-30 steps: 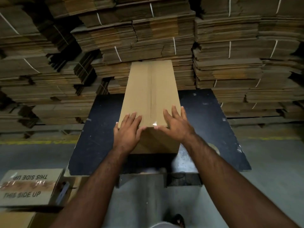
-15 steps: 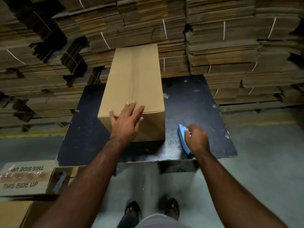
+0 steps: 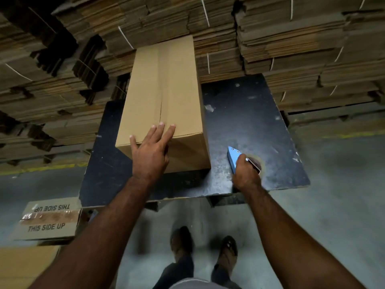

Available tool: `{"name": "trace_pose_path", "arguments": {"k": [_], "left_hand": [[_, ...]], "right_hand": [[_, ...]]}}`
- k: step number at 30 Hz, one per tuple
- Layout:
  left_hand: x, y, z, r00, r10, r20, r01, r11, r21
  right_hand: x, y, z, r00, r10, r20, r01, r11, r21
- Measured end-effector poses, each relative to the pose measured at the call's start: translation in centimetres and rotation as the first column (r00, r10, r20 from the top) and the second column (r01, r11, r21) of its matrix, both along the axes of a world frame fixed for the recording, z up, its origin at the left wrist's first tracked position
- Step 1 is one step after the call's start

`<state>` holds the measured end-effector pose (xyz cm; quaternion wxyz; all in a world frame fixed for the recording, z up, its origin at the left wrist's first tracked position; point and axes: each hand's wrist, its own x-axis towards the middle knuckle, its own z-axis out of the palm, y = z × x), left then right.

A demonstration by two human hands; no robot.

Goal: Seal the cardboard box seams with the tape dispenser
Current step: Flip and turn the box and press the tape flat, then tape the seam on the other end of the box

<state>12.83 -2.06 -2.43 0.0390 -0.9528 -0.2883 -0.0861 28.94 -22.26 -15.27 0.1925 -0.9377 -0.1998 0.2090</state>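
Note:
A long brown cardboard box (image 3: 166,90) lies on the black table (image 3: 250,113), its top flaps meeting in a centre seam that runs away from me. My left hand (image 3: 151,152) rests flat over the box's near top edge, fingers straight. To the right of the box, my right hand (image 3: 245,173) grips the blue tape dispenser (image 3: 233,156) on the table, fingers curled round it. A roll of brown tape (image 3: 258,162) shows just behind the hand.
Tall stacks of flattened, strapped cardboard (image 3: 270,38) rise behind the table. A taped box marked "THIS SIDE UP" (image 3: 49,220) sits on the floor at lower left. My feet (image 3: 205,247) stand on the concrete floor below the table's near edge.
My right hand left the box's near edge, moved right and took hold of the blue tape dispenser on the table. The left hand stayed on the box.

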Motion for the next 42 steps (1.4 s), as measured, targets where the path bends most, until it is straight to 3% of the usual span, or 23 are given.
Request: {"name": "trace_pose_path", "arguments": {"k": [3,5,8,11,13,15,18,20,22,24,25,28,33,42], "left_hand": [[-0.3,0.1,0.2,1.0,0.001,-0.02,-0.001,1.0,-0.003],[-0.4,0.3,0.4,0.999,-0.008,-0.031,0.008,1.0,-0.002],[-0.3,0.1,0.3,0.999,-0.009,-0.036,0.01,1.0,0.015],[0.0,0.0,0.4,0.999,0.003,-0.037,-0.003,1.0,0.002],[-0.5,-0.2,0.7,0.998,0.004,-0.057,-0.004,1.0,0.003],[-0.6,-0.5,0.7,0.996,0.013,-0.085,-0.014,1.0,-0.002],[-0.7,-0.2,1.5,0.997,0.023,-0.074,-0.028,0.998,-0.06],[-0.5,0.3,2.4,1.0,0.016,-0.007,-0.017,0.984,-0.179],[-0.7,0.6,4.3,0.967,0.053,0.248,0.048,0.923,-0.383],[-1.2,0.9,6.8,0.843,0.156,0.514,0.173,0.827,-0.534],[-1.4,1.0,8.3,0.792,0.227,0.567,0.223,0.757,-0.614],[-2.9,1.3,11.9,0.797,0.379,0.47,0.276,0.464,-0.842],[-7.5,3.3,14.0,0.866,0.437,0.243,0.145,0.245,-0.959],[-14.3,7.0,12.8,0.862,0.473,0.184,0.13,0.145,-0.981]], "right_hand": [[0.9,0.2,1.5,1.0,-0.013,-0.014,0.015,0.995,0.096],[1.1,-0.3,3.1,0.977,-0.132,-0.167,0.175,0.945,0.275],[2.1,-1.1,6.1,0.909,-0.244,-0.338,0.381,0.816,0.436],[2.7,-0.8,10.9,0.885,-0.185,-0.428,0.442,0.627,0.642],[1.9,-0.8,14.5,0.89,-0.097,-0.446,0.427,0.522,0.738],[1.1,-0.8,17.4,0.91,0.02,-0.413,0.351,0.491,0.797],[-0.6,0.1,20.7,0.934,0.117,-0.337,0.232,0.517,0.824],[-2.0,1.0,21.9,0.929,0.157,-0.336,0.2,0.55,0.811],[-3.5,1.8,22.5,0.898,0.218,-0.381,0.201,0.568,0.798],[-5.0,2.7,22.9,0.846,0.284,-0.451,0.237,0.559,0.795],[-5.8,3.2,23.0,0.82,0.307,-0.483,0.26,0.552,0.792],[-8.1,5.2,23.4,0.781,0.342,-0.523,0.263,0.58,0.771],[-12.8,9.0,23.9,0.741,0.42,-0.524,0.175,0.632,0.755],[-18.8,12.7,22.3,0.671,0.434,-0.601,0.214,0.663,0.718]]}}
